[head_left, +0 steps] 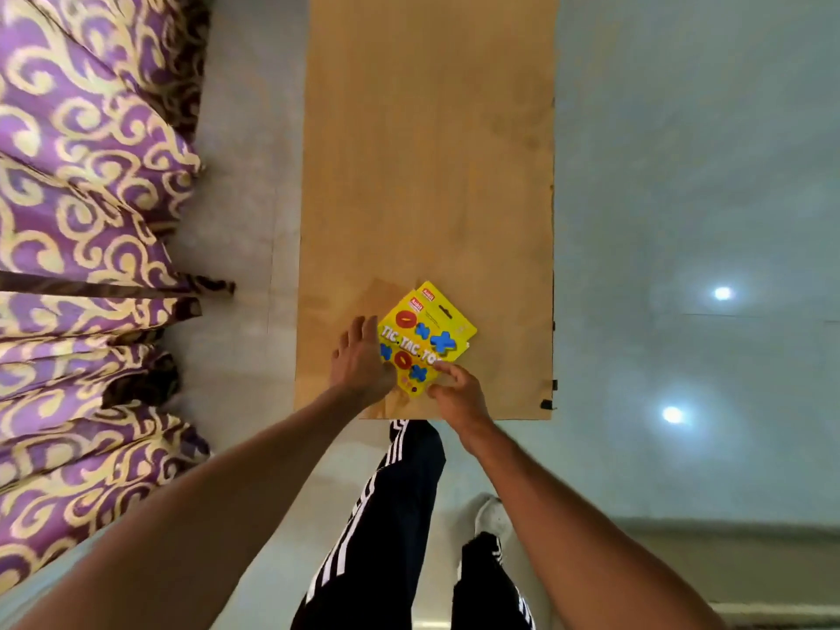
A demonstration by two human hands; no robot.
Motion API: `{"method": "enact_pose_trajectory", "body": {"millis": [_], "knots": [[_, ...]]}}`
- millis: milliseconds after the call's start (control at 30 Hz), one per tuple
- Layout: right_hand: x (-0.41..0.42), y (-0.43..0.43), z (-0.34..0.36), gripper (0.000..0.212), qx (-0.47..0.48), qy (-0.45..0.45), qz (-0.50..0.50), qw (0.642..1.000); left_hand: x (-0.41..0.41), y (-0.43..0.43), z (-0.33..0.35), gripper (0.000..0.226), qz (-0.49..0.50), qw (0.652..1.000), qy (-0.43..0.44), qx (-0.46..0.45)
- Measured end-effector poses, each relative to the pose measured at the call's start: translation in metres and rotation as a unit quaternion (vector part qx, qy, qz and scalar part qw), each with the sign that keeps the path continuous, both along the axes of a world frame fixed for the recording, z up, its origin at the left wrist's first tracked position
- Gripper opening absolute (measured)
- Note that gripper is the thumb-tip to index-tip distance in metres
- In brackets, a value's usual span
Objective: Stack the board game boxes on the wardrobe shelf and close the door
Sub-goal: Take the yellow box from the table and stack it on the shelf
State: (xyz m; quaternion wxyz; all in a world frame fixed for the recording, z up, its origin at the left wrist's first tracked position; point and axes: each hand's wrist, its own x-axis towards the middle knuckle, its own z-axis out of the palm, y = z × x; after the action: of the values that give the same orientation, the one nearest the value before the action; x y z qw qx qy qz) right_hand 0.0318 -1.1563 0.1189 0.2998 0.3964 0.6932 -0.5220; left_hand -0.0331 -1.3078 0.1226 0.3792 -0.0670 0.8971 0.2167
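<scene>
Two yellow Tic Tac Toe game boxes lie overlapped on a brown wooden table near its front edge. The upper box (416,352) covers most of the lower box (447,311), whose top corner sticks out behind it. My left hand (361,359) rests at the upper box's left edge, fingers fairly straight, thumb on the box. My right hand (457,391) pinches the box's lower right corner between thumb and fingers. No wardrobe or shelf is in view.
The wooden table (427,152) stretches away from me. A purple and gold patterned curtain (86,247) hangs at the left. My legs in black striped trousers (386,516) stand on a shiny grey floor (682,197).
</scene>
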Motion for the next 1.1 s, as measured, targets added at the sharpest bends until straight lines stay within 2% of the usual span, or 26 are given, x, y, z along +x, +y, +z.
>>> {"method": "enact_pose_trajectory", "body": {"millis": [67, 133, 267, 333, 533, 733, 900, 967, 1100], "knots": [[-0.012, -0.003, -0.012, 0.036, -0.021, -0.003, -0.029, 0.999, -0.016, 0.002, -0.014, 0.093, 0.017, 0.999, -0.033, 0.003], [-0.020, -0.004, -0.017, 0.031, -0.034, -0.003, -0.043, 0.998, -0.026, -0.002, -0.025, 0.091, 0.039, 0.996, -0.079, 0.020], [-0.029, -0.004, -0.004, 0.028, -0.046, 0.014, -0.038, 0.998, -0.028, -0.015, -0.017, 0.061, 0.137, 0.977, -0.116, 0.115], [-0.030, 0.000, 0.015, 0.028, -0.050, 0.034, -0.017, 0.998, -0.017, -0.019, 0.005, 0.049, 0.196, 0.962, -0.120, 0.151], [-0.013, 0.020, 0.088, 0.030, -0.043, 0.096, 0.119, 0.987, 0.044, -0.025, 0.086, 0.045, 0.335, 0.911, -0.088, 0.223], [0.040, 0.045, 0.151, 0.031, -0.056, 0.146, 0.226, 0.962, 0.137, -0.010, 0.176, 0.030, 0.429, 0.848, -0.032, 0.310], [0.116, 0.052, 0.178, 0.030, -0.078, 0.194, 0.338, 0.918, 0.264, 0.018, 0.226, 0.032, 0.506, 0.813, 0.039, 0.285], [0.151, 0.044, 0.188, 0.029, -0.095, 0.192, 0.382, 0.899, 0.322, 0.022, 0.226, 0.020, 0.553, 0.782, 0.054, 0.281], [0.211, 0.025, 0.199, 0.030, -0.106, 0.213, 0.467, 0.852, 0.414, 0.020, 0.229, 0.031, 0.623, 0.727, 0.098, 0.270]]}}
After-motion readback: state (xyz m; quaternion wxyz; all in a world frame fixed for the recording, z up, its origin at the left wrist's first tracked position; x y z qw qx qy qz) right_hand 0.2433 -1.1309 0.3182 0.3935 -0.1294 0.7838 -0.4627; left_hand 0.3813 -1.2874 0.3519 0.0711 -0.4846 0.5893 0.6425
